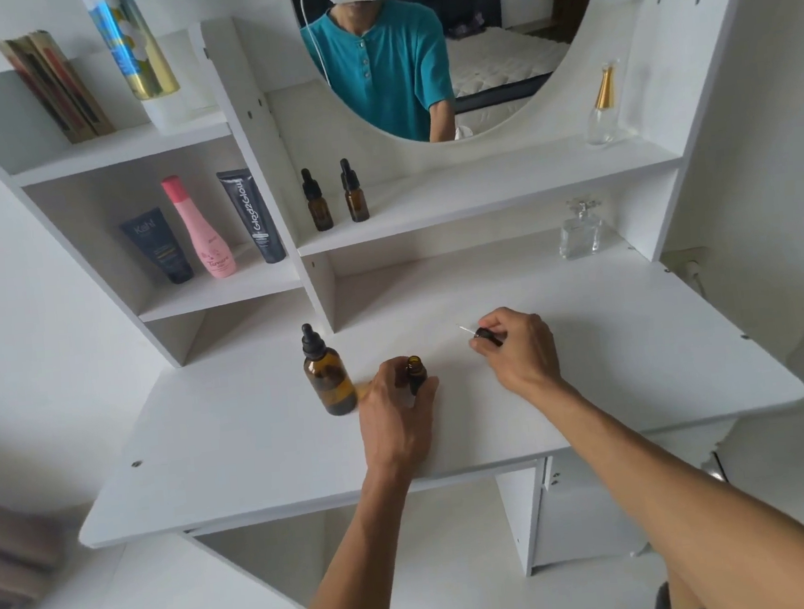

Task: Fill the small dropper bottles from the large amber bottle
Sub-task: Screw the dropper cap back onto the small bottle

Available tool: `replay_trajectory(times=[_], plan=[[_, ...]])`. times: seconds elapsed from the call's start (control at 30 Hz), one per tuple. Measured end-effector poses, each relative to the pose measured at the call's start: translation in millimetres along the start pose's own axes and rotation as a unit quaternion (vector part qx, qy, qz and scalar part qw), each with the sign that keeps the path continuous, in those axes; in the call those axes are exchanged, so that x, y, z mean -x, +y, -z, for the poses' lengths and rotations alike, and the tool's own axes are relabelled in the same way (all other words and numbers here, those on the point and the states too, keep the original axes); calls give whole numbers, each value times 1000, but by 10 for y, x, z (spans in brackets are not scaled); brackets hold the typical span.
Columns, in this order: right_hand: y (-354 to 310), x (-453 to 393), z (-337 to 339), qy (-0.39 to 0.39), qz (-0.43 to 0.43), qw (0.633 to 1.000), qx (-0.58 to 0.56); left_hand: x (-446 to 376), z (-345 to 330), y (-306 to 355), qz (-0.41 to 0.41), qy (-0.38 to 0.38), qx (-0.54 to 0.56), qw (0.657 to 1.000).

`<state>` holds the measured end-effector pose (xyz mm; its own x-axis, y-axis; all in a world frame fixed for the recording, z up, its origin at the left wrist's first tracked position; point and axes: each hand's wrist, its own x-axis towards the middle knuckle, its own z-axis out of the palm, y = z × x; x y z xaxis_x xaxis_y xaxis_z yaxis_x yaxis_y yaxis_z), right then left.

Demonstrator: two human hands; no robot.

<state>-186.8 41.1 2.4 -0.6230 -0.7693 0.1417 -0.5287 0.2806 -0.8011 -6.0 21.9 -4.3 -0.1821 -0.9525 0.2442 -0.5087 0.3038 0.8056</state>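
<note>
The large amber bottle (329, 379) stands upright on the white desk (616, 357), its black dropper cap on. Just right of it my left hand (396, 413) grips a small amber dropper bottle (416, 374) that stands uncapped on the desk. My right hand (522, 349) holds that bottle's black dropper cap (484, 333) low over the desk, its thin glass pipette pointing left. Two more small dropper bottles, one (317, 200) beside the other (354, 192), stand capped on the shelf under the mirror.
The left shelves hold a pink bottle (200, 228), two dark tubes, books and a gold spray can. A clear perfume bottle (579, 230) stands at the desk's back right, and another with a gold cap (603, 105) stands on the shelf above. A round mirror hangs behind.
</note>
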Motion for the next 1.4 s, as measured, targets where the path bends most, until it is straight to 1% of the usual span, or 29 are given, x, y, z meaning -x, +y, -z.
replay_trajectory(times=[0.1, 0.2, 0.27, 0.33, 0.4, 0.5, 0.57, 0.67, 0.77, 1.07, 1.27, 1.4], plan=[[-105, 44, 69, -5, 20, 998, -53, 13, 10, 10, -7, 3, -2, 1000], [-292, 79, 170, -27, 72, 993, -92, 15, 4, -3, -8, 0, 0, 1000], [-459, 108, 260, -58, 113, 987, -101, 15, 3, -10, -5, -3, 3, 1000], [-622, 130, 352, -91, 160, 980, -81, 11, 0, -15, -4, -4, 6, 1000], [-750, 139, 424, -129, 204, 970, -30, 10, -5, -16, -4, -5, 10, 1000], [-879, 143, 464, -179, 239, 953, 54, 8, -2, -19, 0, -7, 13, 1000], [-928, 152, 458, -201, 243, 944, 95, 6, -4, -25, 2, -11, 14, 1000], [-953, 163, 420, -211, 244, 936, 139, 3, -6, -38, 2, -15, 15, 1000], [-962, 171, 367, -216, 243, 933, 153, 1, 2, -39, -1, -17, 14, 1000], [-870, 213, 149, -207, 211, 954, 51, -25, -3, -40, -5, -27, -10, 1000], [-730, 257, 56, -207, 237, 948, 58, -29, -20, -44, -22, -20, -20, 999], [-643, 273, 11, -194, 230, 953, 39, -29, -34, -50, -20, -18, -24, 999]])
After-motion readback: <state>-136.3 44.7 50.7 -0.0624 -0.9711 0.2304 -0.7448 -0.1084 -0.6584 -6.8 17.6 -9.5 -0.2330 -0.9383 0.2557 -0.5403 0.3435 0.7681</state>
